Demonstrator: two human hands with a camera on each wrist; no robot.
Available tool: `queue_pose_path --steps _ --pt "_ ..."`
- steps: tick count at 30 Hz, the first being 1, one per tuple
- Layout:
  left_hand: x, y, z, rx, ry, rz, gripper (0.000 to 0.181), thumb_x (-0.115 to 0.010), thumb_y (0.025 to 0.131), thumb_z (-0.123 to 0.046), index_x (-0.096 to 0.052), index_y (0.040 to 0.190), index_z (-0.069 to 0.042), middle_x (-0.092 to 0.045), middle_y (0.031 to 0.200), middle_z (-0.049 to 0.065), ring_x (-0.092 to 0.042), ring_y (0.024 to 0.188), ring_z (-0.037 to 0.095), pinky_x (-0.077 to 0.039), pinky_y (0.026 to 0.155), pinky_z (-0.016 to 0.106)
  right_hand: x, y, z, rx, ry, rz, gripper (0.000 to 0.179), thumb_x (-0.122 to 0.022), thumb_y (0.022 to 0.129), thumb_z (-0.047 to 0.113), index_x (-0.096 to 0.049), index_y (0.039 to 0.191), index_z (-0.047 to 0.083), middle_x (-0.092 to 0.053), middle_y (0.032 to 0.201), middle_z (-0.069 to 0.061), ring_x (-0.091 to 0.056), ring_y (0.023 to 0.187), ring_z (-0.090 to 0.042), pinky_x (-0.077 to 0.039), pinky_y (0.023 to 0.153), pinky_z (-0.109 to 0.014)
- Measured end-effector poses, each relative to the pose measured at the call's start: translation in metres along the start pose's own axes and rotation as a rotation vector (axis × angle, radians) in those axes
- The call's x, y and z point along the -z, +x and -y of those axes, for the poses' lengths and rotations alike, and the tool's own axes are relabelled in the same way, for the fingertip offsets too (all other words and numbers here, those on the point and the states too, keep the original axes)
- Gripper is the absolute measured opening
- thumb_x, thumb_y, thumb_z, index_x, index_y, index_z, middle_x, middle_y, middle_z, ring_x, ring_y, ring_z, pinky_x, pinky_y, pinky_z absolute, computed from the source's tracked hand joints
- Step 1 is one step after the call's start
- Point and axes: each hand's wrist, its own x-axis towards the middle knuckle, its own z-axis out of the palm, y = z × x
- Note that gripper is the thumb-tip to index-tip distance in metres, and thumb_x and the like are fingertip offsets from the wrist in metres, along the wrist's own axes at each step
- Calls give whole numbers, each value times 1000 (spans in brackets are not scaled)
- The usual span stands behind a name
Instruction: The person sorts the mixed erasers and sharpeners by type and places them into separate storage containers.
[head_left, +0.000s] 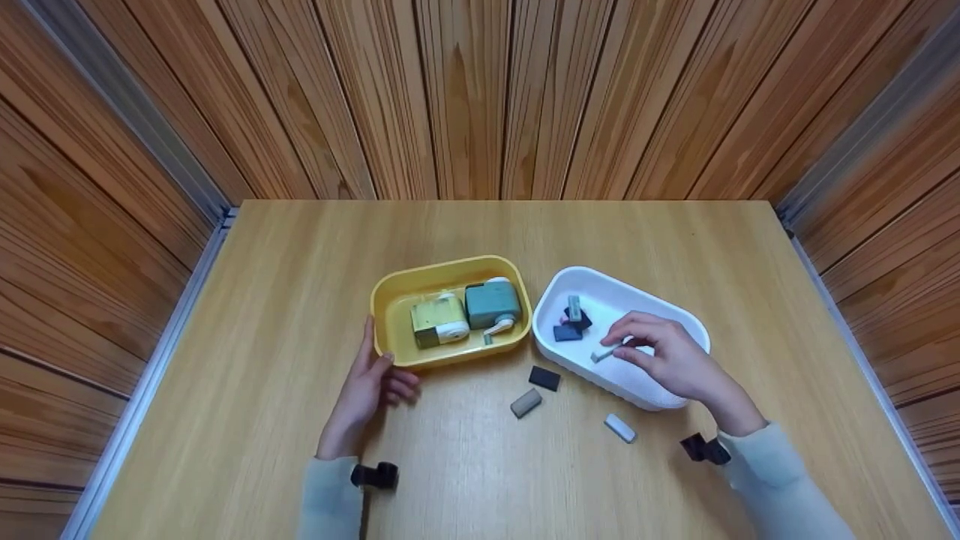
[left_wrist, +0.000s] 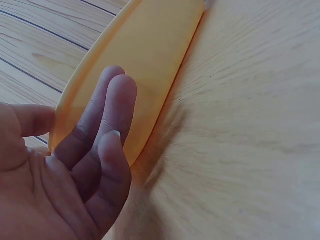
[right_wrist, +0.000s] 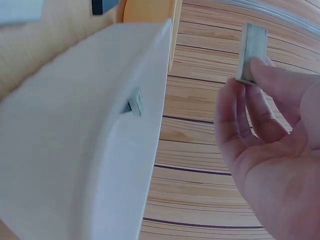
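I can read no words, labels, brands, numbers or signs on anything before me; the small blocks [head_left: 526, 403], yellow tray [head_left: 397, 346] and white tray [head_left: 611, 304] look unprinted, though I see the blocks too poorly to be sure.

A small, pale grey-green rectangular block [right_wrist: 254, 50] is pinched by its lower end in the right hand [head_left: 667, 356], tilted, above a white, round-cornered tray [head_left: 611, 300]. Within the tray, toward its left end, a similar pale block [head_left: 574, 307] leans on a dark block [head_left: 583, 322], with a dark blue block [head_left: 568, 333] beside them. Outside the tray's near side, a black block [head_left: 544, 378], a grey-brown block [head_left: 526, 403] and a whitish block [head_left: 620, 428] lie flat on the counter [head_left: 465, 465], well apart from the last.
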Motion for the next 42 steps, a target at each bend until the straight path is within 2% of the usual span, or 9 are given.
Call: queue_pose_path --steps 3,10,14,19,23,31,42 --pt "0 -1 0 12 -2 1 64 -32 109 -20 0 157 -47 -70 88 23 -68 72 37 -49 60 35 4 5 0 -12 -27 8 24 -70 92 5 -74 111 19 -67 107 5 -65 97 -15 -52 88 -24" --pt "0 -2 -1 1 1 3 65 -33 109 -19 1 158 -46 -70 88 23 -68 72 36 -49 60 35 13 19 -3 -37 -71 0 21 -71 91 5 -74 110 12 -66 108 5 -63 98 -15 -53 87 -28" --pt "-1 -2 0 -7 -11 5 66 -33 109 -18 1 159 -44 -70 85 23 -68 68 32 -48 58 34 18 26 -6 -59 -67 -4 19 -70 92 4 -74 110 10 -66 110 2 -62 101 -17 -52 86 -28" --pt "-1 -3 0 -17 -14 3 66 -32 109 -17 1 159 -42 -70 84 22 -68 67 31 -48 57 33 23 37 -9 -100 -56 -3 19 -69 93 5 -74 111 12 -66 112 -1 -60 103 -21 -52 89 -38" --pt "-1 -2 0 -11 -6 -2 65 -32 109 -19 1 159 -43 -71 85 22 -68 68 31 -49 59 34 26 46 -13 -139 -47 -2 19 -68 94 6 -74 111 12 -66 112 -2 -58 104 -22 -51 92 -44" --pt "-1 -2 0 11 -13 -5 63 -31 109 -20 -1 158 -47 -70 87 23 -68 70 34 -49 60 34 24 64 -23 -213 -33 20 21 -68 94 6 -74 112 14 -66 112 -3 -58 105 -24 -50 96 -47" --pt "0 -2 0 20 -10 1 63 -33 109 -22 -2 156 -50 -70 90 23 -68 73 37 -50 62 35 16 84 -33 -183 -59 81 19 -66 95 5 -74 111 11 -67 110 -4 -59 104 -25 -48 95 -48"
